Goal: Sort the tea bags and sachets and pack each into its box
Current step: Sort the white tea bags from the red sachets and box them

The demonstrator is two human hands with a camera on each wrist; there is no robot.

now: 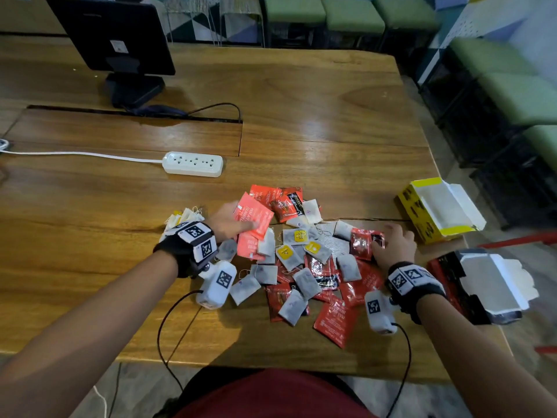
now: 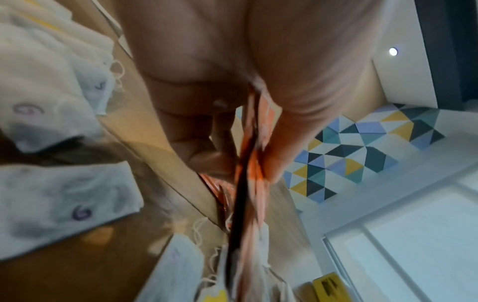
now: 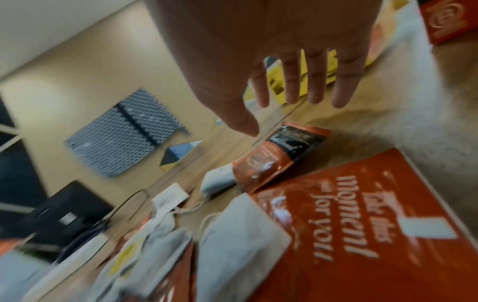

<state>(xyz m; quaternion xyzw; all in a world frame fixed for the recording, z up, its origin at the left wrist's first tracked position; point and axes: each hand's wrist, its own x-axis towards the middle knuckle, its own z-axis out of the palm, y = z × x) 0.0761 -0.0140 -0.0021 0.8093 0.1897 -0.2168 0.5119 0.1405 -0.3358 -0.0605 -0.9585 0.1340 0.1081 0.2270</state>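
Note:
A mixed pile of grey tea bags (image 1: 301,282), yellow-tagged bags (image 1: 297,236) and red sachets (image 1: 331,322) lies mid-table. My left hand (image 1: 238,224) pinches a light red sachet (image 1: 254,215) at the pile's left edge. The left wrist view shows it edge-on (image 2: 254,167) between thumb and fingers (image 2: 207,155). My right hand (image 1: 388,242) is spread with straight fingers (image 3: 315,87) just over a dark red sachet (image 1: 366,241) (image 3: 282,151); whether it touches is unclear. An open yellow box (image 1: 437,209) and an open red-black box (image 1: 482,285) stand at the right.
A small heap of white tea bags (image 1: 184,217) (image 2: 64,204) lies left of my left wrist. A white power strip (image 1: 193,163) and a monitor (image 1: 114,40) sit farther back. The table's right edge (image 1: 446,188) runs beside the boxes, with green stools (image 1: 512,95) beyond.

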